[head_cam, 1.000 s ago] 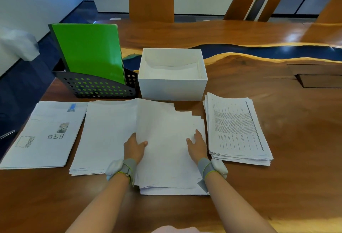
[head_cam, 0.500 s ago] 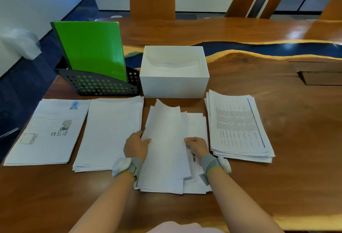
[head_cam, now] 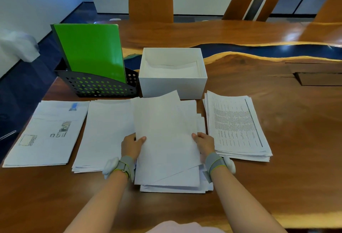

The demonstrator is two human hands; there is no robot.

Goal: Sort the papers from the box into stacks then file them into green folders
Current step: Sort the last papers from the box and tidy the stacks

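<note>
1. The left hand (head_cam: pixel 132 146) grips the left edge of a sheaf (head_cam: pixel 166 136) of white papers, thumb on top and fingers hidden beneath.
2. The right hand (head_cam: pixel 204 143) grips the sheaf's right edge the same way.
3. The sheaf is skewed, and its near end lies over an untidy pile (head_cam: pixel 175 189) at the table's (head_cam: pixel 277 177) near middle.
4. Three more stacks lie flat in the same row: a picture-page stack (head_cam: pixel 46 134) far left, a blank stack (head_cam: pixel 105 131) just beside the left hand, and a printed stack (head_cam: pixel 236 123) to the right.
5. The white box (head_cam: pixel 172 86) stands behind the sheaf, open, with white paper inside.
6. Green folders (head_cam: pixel 90 51) stand upright in a black rack (head_cam: pixel 98 88), left of the box.
7. Each wrist wears a grey band (head_cam: pixel 214 161).
</note>
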